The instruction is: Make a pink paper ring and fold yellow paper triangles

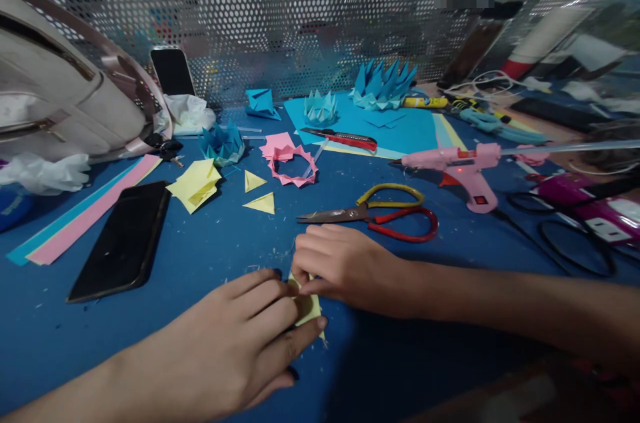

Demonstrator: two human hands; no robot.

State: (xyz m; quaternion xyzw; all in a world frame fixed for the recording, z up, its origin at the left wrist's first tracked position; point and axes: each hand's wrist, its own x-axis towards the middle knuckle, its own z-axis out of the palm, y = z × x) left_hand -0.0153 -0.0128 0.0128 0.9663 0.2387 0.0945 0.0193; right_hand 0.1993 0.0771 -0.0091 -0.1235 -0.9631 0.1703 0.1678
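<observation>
A small piece of folded yellow paper (pixel 309 311) lies on the blue table in front of me, partly covered by both hands. My left hand (pixel 240 330) is palm down, with its fingers stretched out and pressing on the paper; the index fingertip rests near its lower right corner. My right hand (pixel 345 263) is closed, its thumb and curled fingers pinching the paper's upper edge. Just beyond my right hand lie scissors (pixel 367 213) with one yellow and one red handle. Two small yellow paper triangles (pixel 261 204) are farther off to the left.
Around the hands are a dark phone (pixel 123 240), paper strips (pixel 95 213), yellow sheets (pixel 197 184) and a pink paper ring (pixel 295 176). Blue folded flowers (pixel 384 84), a red cutter (pixel 347 140) and a corded pink glue gun (pixel 465 166) lie farther back, before a perforated metal panel (pixel 260 16).
</observation>
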